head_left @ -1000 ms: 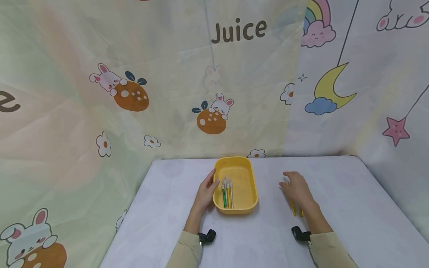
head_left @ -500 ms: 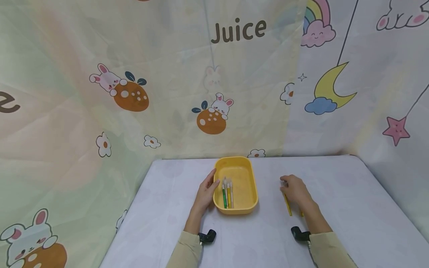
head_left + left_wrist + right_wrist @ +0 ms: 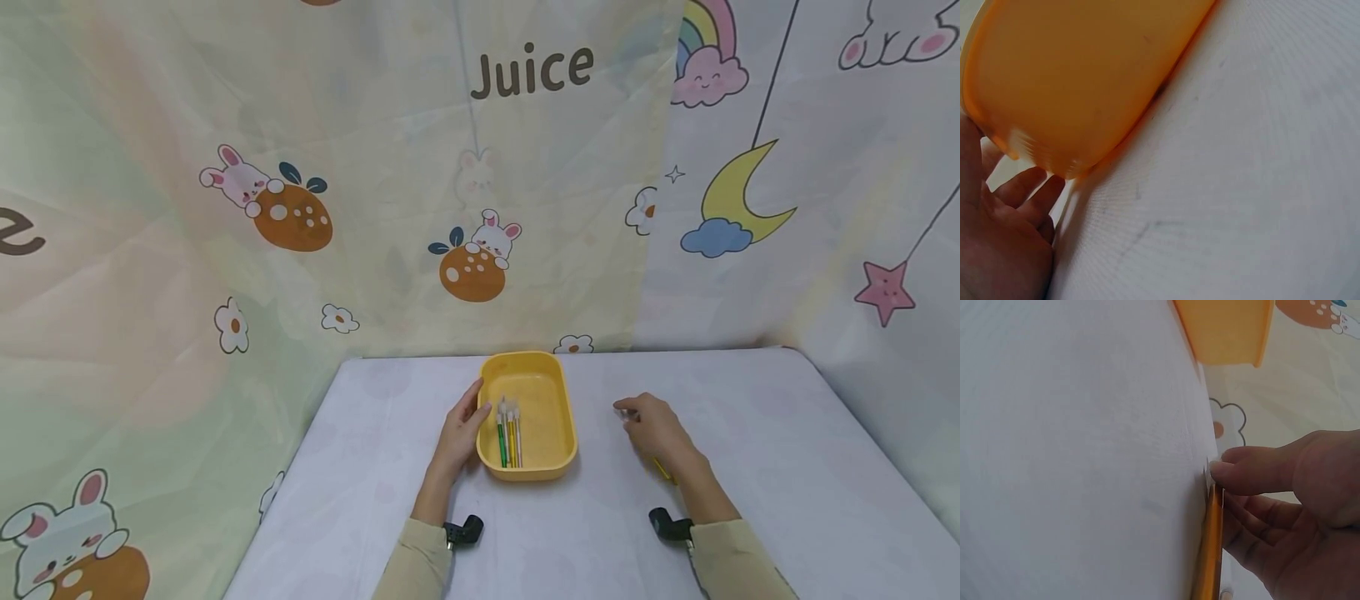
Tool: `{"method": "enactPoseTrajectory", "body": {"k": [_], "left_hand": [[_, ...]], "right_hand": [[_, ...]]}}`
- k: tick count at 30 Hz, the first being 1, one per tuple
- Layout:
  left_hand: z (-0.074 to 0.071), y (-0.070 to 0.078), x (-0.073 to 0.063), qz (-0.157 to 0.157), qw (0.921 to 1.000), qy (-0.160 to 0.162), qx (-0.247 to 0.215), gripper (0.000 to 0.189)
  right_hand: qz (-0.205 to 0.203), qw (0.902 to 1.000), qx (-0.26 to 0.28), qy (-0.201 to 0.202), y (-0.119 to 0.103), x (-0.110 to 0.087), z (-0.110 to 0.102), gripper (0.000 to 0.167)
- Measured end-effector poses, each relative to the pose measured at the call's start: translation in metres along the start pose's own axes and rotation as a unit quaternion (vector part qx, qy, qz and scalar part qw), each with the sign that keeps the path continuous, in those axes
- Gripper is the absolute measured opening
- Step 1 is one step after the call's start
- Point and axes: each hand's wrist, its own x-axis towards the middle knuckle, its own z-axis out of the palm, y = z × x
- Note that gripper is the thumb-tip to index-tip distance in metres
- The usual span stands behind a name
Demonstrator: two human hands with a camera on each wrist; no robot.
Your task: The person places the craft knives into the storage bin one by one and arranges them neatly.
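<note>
My left hand grips the left side of a yellow tray, thumb over the rim. In the left wrist view its fingers touch the tray's outer wall. Several slim sticks with whitish tips, green, yellow and pale, lie together inside the tray. To the right of the tray, my right hand is low over the table. In the right wrist view its thumb and fingers pinch the pale tip end of a slim yellow stick. The hand hides most of that stick in the head view.
A white cloth covers the table. Behind and beside it hang printed curtains with bunnies, flowers and a moon. A black wrist camera is strapped to my left wrist, another to the right.
The right hand has come down onto the yellow stick, pinched its tip end and shifted slightly left; the stick now lies more slanted. My left hand and the tray stay put.
</note>
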Motion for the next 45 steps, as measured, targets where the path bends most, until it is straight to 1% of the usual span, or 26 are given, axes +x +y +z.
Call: {"method": "enactPoseTrajectory", "body": {"k": [3, 10, 15, 21, 29, 32, 35, 38, 43, 45], "left_hand": [[0.0, -0.0007, -0.0002, 0.001, 1.0, -0.001, 0.002, 0.053], [-0.0002, -0.0005, 0.0001, -0.003, 1.0, 0.003, 0.002, 0.053], [-0.0005, -0.0004, -0.0003, 0.001, 1.0, 0.0, -0.002, 0.053], [-0.0005, -0.0008, -0.0002, 0.004, 1.0, 0.001, -0.005, 0.052], [-0.0003, -0.0013, 0.0001, -0.005, 1.0, 0.003, 0.0, 0.052], [-0.0005, -0.001, -0.0001, -0.003, 1.0, 0.002, 0.002, 0.052], [-0.0005, -0.0005, -0.0003, -0.001, 1.0, 0.001, 0.004, 0.052], [-0.0005, -0.0001, -0.001, 0.0, 1.0, 0.0, 0.002, 0.052], [-0.0008, -0.0005, -0.0007, -0.002, 1.0, 0.0, 0.002, 0.052], [-0.0009, -0.0008, -0.0001, 0.001, 1.0, 0.0, -0.002, 0.052]], "right_hand": [[0.003, 1.0, 0.002, -0.005, -0.0011, 0.0007, 0.0022, 0.038], [-0.021, 0.9997, -0.004, -0.008, -0.0027, 0.0008, 0.0036, 0.034], [-0.015, 0.9998, -0.012, -0.01, -0.0026, 0.0022, 0.0048, 0.035], [-0.002, 1.0, -0.009, 0.002, -0.004, 0.0046, 0.0039, 0.038], [0.002, 0.9999, 0.013, 0.002, -0.0044, 0.0044, 0.0008, 0.041], [0.003, 0.9997, 0.02, 0.01, -0.0056, 0.003, -0.0002, 0.042], [0.007, 0.9989, 0.039, 0.024, -0.0065, 0.0019, -0.0003, 0.042], [0.001, 0.9974, 0.063, 0.036, -0.0072, 0.0015, -0.0008, 0.044], [0.0, 0.995, 0.091, 0.041, -0.0088, 0.0021, -0.001, 0.044], [-0.004, 0.9939, 0.099, 0.048, -0.0099, 0.0019, -0.0011, 0.043]]}}
